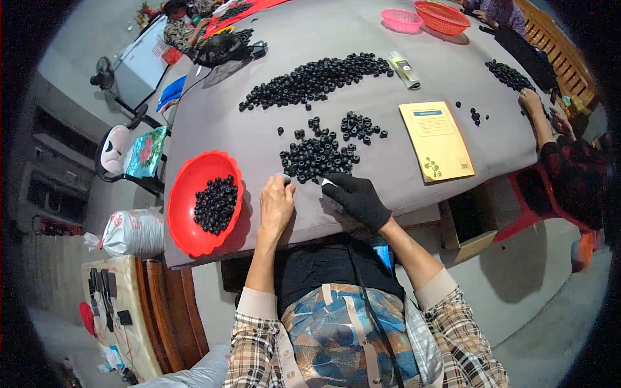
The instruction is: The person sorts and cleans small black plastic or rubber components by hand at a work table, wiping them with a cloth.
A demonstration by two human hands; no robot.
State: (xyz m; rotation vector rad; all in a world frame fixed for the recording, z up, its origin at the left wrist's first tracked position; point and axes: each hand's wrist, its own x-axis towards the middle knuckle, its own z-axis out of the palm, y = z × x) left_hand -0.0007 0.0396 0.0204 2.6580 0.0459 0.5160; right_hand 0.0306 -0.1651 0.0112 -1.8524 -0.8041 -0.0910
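Observation:
A loose pile of small round black pieces [317, 155], many with a hole in the middle, lies on the grey-covered table right in front of me. At its near left edge, my bare left hand [277, 202] is closed, fingers curled, with something pale at the fingertips. My right hand [359, 200], in a black glove, is closed at the pile's near right edge. A small whitish thing [328, 183] shows at its fingertips; its kind is unclear. Left of my left hand stands a red scalloped bowl [183, 220] with more black pieces [216, 204] in it.
Farther back lies a long heap of black pieces [317, 79], beside a pale packet [405, 70]. A yellow booklet [446, 155] lies to the right. Pink [401, 21] and orange [446, 18] baskets stand at the far side. Another person's hands [533, 103] are at the right edge.

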